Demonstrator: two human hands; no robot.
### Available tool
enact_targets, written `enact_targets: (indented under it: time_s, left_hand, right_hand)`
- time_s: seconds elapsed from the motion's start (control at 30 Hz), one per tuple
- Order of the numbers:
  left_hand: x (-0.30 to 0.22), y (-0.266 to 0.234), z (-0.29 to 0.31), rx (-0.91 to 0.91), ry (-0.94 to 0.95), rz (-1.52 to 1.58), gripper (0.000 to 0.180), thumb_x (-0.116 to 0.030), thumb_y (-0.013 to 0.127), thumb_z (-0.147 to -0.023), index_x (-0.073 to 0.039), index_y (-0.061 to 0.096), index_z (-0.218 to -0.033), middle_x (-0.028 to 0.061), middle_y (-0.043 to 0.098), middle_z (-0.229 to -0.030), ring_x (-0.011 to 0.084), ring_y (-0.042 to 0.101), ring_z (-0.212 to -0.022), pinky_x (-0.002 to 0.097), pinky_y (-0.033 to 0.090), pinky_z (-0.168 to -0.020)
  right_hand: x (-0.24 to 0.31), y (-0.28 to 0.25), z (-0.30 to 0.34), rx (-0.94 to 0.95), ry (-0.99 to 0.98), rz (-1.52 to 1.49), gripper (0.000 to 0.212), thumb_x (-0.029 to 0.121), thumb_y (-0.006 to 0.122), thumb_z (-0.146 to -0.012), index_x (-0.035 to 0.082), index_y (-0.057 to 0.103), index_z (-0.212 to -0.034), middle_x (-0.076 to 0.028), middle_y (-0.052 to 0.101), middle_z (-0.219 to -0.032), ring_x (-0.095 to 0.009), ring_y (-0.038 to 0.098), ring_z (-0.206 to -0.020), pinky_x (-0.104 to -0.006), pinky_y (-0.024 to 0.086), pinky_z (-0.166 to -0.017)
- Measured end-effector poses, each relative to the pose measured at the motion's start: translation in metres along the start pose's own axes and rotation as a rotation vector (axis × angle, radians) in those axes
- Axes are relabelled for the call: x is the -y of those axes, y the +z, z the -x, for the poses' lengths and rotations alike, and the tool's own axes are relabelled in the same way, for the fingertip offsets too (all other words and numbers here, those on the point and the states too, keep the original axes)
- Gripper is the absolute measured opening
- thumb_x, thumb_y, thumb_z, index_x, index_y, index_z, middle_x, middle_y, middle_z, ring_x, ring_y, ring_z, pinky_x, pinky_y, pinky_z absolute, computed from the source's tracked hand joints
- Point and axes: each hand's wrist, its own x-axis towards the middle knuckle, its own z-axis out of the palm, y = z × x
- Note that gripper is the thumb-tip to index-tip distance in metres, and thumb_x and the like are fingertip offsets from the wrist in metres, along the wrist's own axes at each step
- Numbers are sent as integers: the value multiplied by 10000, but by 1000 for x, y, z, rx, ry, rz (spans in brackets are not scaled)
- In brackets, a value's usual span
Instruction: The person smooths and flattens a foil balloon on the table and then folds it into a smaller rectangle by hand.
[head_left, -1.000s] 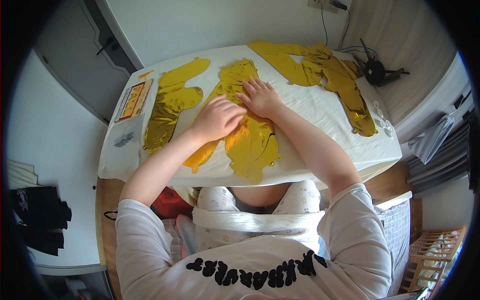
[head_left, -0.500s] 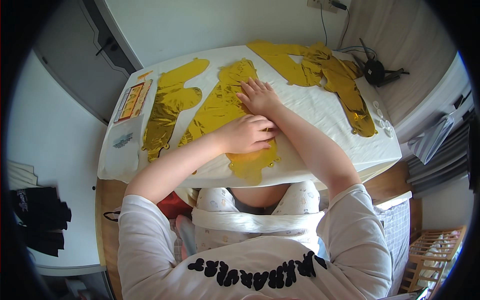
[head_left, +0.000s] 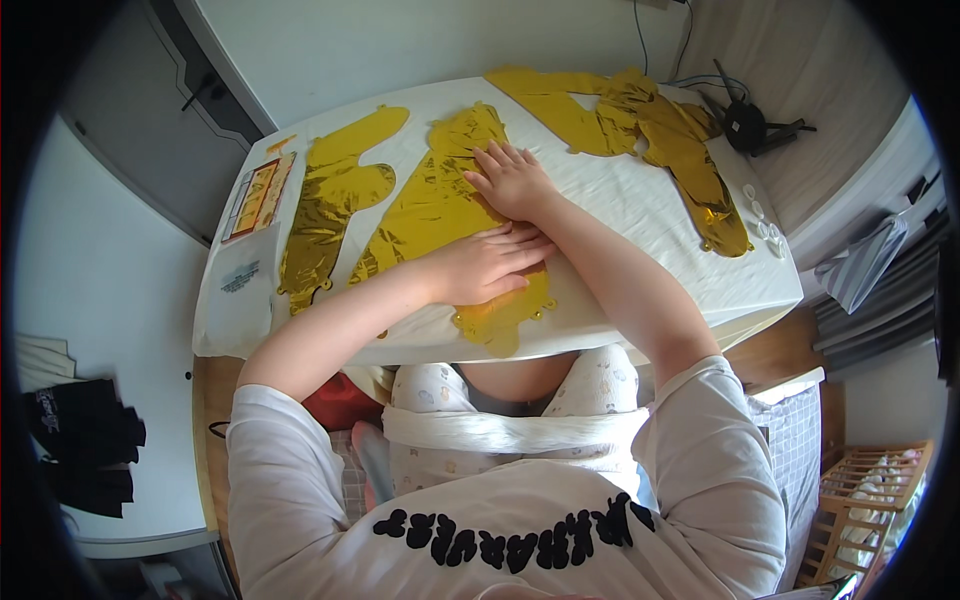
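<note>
A flat gold foil balloon [head_left: 415,225] lies across the middle of the table, wrinkled and not inflated. My left hand [head_left: 488,264] rests palm down on its near part, fingers stretched out toward the right. Just beyond it, my right hand [head_left: 512,182] lies spread on the balloon's right edge, and the left fingertips reach close to the right wrist. Both hands look open, holding nothing. Another flat gold foil balloon [head_left: 325,210] is at the left. More crumpled gold foil [head_left: 675,140] stretches from the far edge down the right side.
A white cloth [head_left: 620,220] covers the table. A printed card [head_left: 258,197] and a clear plastic sleeve [head_left: 237,285] lie at the left edge. Several small white rings [head_left: 768,231] sit at the right edge, near a black device with antennas [head_left: 746,126] and cables.
My left hand has flattened, its fingers straighter on the foil. My right hand stays spread in about the same place. The whole view has shifted slightly.
</note>
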Motion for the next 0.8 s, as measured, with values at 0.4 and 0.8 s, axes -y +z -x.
enact_targets:
  time_s: [0.4, 0.8]
  left_hand:
    - [-1, -7, -2, -47, -112, 271, 480, -276, 542, -1045, -109, 430, -1482, 147, 625, -1397, 386, 510, -1363, 456, 381, -1183]
    - [-14, -15, -3, 10, -181, 213, 554, -290, 557, -1025, -160, 411, -1544, 150, 513, -1526, 408, 466, -1390, 488, 391, -1167]
  right_hand:
    - [-8, 3, -6, -122, -18, -73, 662, 548, 333, -1074, 99, 420, -1551, -121, 439, -1601, -275, 326, -1531, -499, 287, -1229]
    - [2, -5, -30, -190, 28, 86, 482, 480, 467, -1044, 96, 637, -1279, -112, 637, -1304, -295, 551, -1290, -492, 474, -1022]
